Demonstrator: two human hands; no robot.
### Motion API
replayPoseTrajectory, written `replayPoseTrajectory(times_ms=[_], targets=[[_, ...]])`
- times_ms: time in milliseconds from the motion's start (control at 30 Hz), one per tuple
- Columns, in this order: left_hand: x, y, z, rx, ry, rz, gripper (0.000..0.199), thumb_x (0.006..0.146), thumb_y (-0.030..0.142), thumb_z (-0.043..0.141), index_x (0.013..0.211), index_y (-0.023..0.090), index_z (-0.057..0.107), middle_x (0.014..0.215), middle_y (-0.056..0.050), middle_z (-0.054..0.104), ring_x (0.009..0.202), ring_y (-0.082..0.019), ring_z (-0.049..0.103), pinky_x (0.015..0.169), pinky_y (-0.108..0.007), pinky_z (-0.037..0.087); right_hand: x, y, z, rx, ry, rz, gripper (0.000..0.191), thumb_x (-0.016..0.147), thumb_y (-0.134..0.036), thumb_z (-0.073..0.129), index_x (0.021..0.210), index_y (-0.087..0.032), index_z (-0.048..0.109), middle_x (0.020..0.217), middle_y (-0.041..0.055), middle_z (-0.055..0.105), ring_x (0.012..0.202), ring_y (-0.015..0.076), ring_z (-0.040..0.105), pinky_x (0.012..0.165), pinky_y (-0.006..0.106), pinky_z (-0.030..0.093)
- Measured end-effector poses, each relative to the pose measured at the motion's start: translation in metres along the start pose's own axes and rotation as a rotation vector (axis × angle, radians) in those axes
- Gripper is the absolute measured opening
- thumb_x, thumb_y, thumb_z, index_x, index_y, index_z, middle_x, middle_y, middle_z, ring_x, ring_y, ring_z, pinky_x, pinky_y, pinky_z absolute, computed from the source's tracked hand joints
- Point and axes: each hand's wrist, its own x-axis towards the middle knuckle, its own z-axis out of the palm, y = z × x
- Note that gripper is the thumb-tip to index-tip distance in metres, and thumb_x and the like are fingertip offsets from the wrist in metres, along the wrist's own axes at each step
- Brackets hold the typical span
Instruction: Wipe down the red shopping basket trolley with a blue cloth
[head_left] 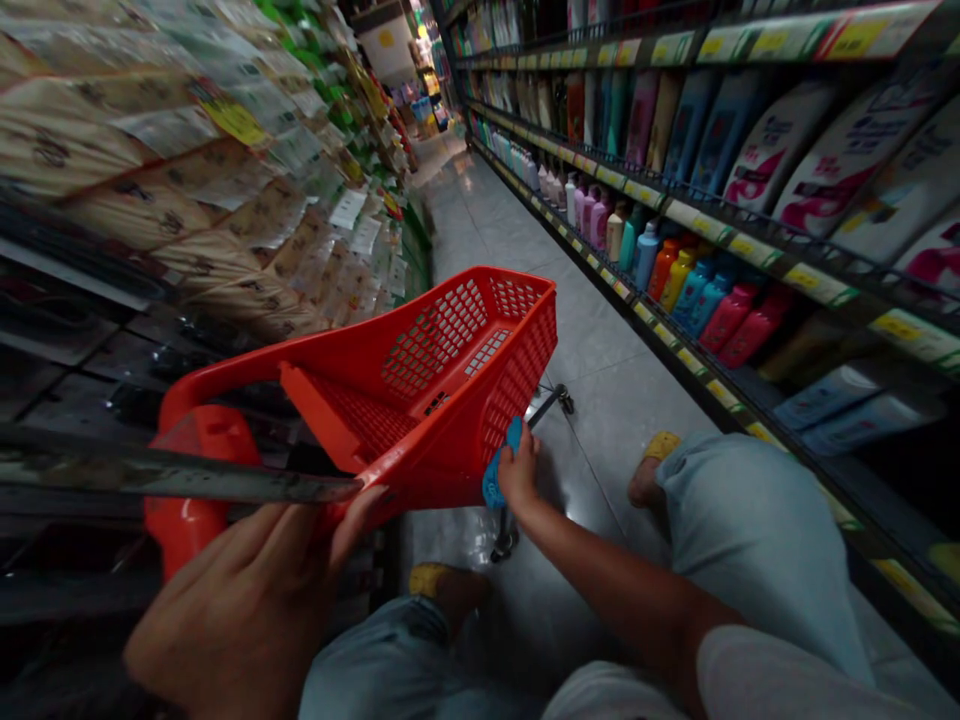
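Observation:
A red plastic shopping cart [442, 440] with perforated sides stands on the floor ahead of me, its basket angled away to the right. My right hand [521, 468] is closed on a blue cloth [493, 480], pressed against the lower outer side of the basket. At the near end of the cart, my left hand [247, 600] grips the rim beside the handle, its thumb lying along the red plastic. Some of its fingertips are hidden behind a blurred, scuffed metal bar [180, 470] that crosses in front of the handle.
Shelves on the right hold rows of bottles [679, 280] above a price-tag rail [825, 280]. Stacked wrapped packs [172, 210] line the left. Between them a grey tiled floor [480, 215] runs back. My legs [757, 530] straddle the space behind the cart, and a caster [564, 398] shows underneath.

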Motion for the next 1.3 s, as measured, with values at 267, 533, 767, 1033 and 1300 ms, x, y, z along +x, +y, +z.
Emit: replayPoseTrajectory(times_ms=[267, 533, 767, 1033, 1300], targets=[[0.021, 0.014, 0.005, 0.315, 0.206, 0.038, 0.036, 0.085, 0.053, 0.07, 0.073, 0.023, 0.053, 0.062, 0.002, 0.052, 0.055, -0.015, 0.036, 0.056, -0.03, 0.014, 0.001, 0.006, -0.011, 0.087, -0.081, -0.186, 0.07, 0.083, -0.008, 0.042, 0.152, -0.016, 0.038, 0.135, 0.0167, 0.048, 0.128, 0.0262, 0.053, 0.113, 0.048, 0.044], [0.024, 0.016, 0.009, 0.308, 0.185, 0.04, 0.032, 0.087, 0.052, 0.068, 0.077, 0.023, 0.058, 0.065, 0.001, 0.057, 0.058, -0.016, 0.043, 0.057, -0.03, 0.014, -0.027, -0.06, -0.039, 0.046, -0.235, -0.595, 0.069, 0.09, -0.013, 0.044, 0.157, -0.024, 0.034, 0.146, 0.0119, 0.044, 0.135, 0.0241, 0.05, 0.114, 0.041, 0.045], [0.028, 0.045, 0.005, 0.338, 0.222, -0.001, 0.037, 0.091, 0.053, 0.061, 0.072, 0.021, 0.058, 0.063, -0.001, 0.057, 0.059, -0.018, 0.049, 0.056, -0.031, 0.02, -0.026, -0.061, -0.06, -0.046, -0.24, -0.489, 0.068, 0.088, -0.01, 0.043, 0.155, -0.021, 0.037, 0.138, 0.0144, 0.049, 0.124, 0.0251, 0.059, 0.107, 0.043, 0.051], [0.028, 0.056, -0.011, -0.048, 0.213, 0.261, 0.032, 0.095, 0.04, 0.058, 0.115, 0.015, 0.064, 0.094, -0.006, 0.074, 0.087, -0.022, 0.067, 0.09, -0.038, 0.046, -0.021, -0.045, -0.072, 0.052, -0.099, -0.58, 0.06, 0.088, -0.017, 0.044, 0.148, -0.022, 0.045, 0.145, 0.0141, 0.042, 0.135, 0.0272, 0.049, 0.114, 0.049, 0.044], [0.026, 0.042, 0.004, -0.254, 0.293, 0.161, 0.026, 0.097, 0.039, 0.05, 0.084, 0.02, 0.061, 0.076, -0.003, 0.066, 0.08, -0.022, 0.061, 0.097, -0.045, 0.042, 0.001, 0.001, -0.058, 0.058, -0.072, -0.255, 0.063, 0.081, -0.012, 0.043, 0.144, -0.013, 0.047, 0.128, 0.0166, 0.053, 0.124, 0.028, 0.056, 0.109, 0.052, 0.047]])
